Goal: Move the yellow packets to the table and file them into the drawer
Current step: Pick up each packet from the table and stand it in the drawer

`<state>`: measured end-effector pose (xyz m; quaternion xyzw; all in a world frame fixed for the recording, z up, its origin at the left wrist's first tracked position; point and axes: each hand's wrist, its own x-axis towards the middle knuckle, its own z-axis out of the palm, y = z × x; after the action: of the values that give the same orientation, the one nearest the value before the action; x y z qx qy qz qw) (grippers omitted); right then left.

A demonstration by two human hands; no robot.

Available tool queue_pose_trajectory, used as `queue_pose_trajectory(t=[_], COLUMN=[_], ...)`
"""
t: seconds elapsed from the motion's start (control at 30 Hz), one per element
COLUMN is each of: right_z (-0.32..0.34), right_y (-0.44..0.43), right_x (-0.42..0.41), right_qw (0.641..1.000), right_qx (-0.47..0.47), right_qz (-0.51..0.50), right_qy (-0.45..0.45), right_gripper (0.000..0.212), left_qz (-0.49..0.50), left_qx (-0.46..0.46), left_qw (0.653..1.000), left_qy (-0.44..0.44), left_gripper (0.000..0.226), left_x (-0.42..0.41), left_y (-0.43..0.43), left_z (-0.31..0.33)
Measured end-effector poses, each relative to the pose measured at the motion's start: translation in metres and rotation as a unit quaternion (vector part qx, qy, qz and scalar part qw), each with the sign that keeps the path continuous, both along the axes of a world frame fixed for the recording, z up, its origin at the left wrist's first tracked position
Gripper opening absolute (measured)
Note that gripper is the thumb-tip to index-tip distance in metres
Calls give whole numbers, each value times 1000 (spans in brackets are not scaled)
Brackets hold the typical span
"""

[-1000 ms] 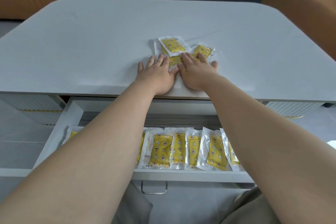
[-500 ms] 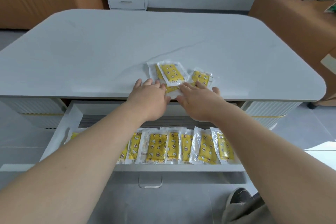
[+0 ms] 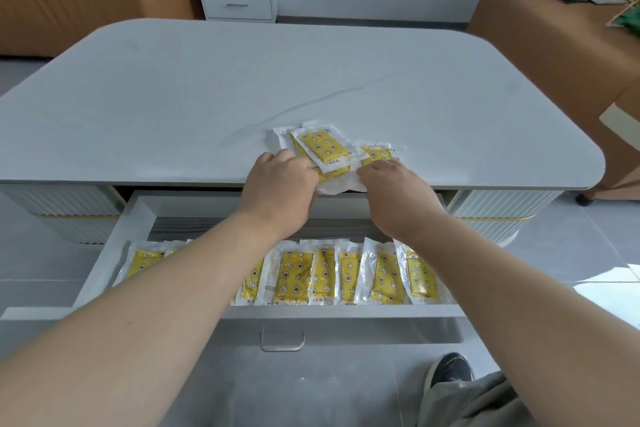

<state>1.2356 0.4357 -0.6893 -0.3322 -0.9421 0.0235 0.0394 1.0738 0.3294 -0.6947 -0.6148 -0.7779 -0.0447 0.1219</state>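
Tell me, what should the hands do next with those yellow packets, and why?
Probably pinch one packet off the pile and lower it into the drawer. Both the left hand and right hand are on the pile, which overhangs the table edge right above the drawer's standing row.

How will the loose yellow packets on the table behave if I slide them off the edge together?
Probably floppy: a clear wrapper margin of the yellow packets sags over the table edge. Likely slippery, since the glossy film lies overlapped and skewed, so layers may shear apart. They look thin and light.
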Motion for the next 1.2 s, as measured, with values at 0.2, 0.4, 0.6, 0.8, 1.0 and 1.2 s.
queue_pose_trajectory(t=[0.2,0.4,0.6,0.8,1.0,1.2], right_z=[-2,20,49,56,58,47], right_y=[9,3,-5,-10,-16,-17], right_x=[11,15,18,21,21,18], right_qw=[993,963,839,743,661,707], right_qx=[86,-18,-281,-370,-428,-417], right_qz=[-30,-101,-219,-213,-224,-219], right_qy=[68,249,411,515,574,527], right_gripper=[15,28,18,21,37,18], left_qz=[-2,28,58,113,121,31], left_qx=[109,185,223,271,168,-56], left_qw=[988,945,837,747,857,911], left_qy=[-109,-267,-497,-597,-472,-407], left_gripper=[14,15,10,25,19,34], left_x=[0,11,28,26,12,15], left_y=[-6,-12,-16,-22,-32,-32], left_z=[5,19,39,46,44,25])
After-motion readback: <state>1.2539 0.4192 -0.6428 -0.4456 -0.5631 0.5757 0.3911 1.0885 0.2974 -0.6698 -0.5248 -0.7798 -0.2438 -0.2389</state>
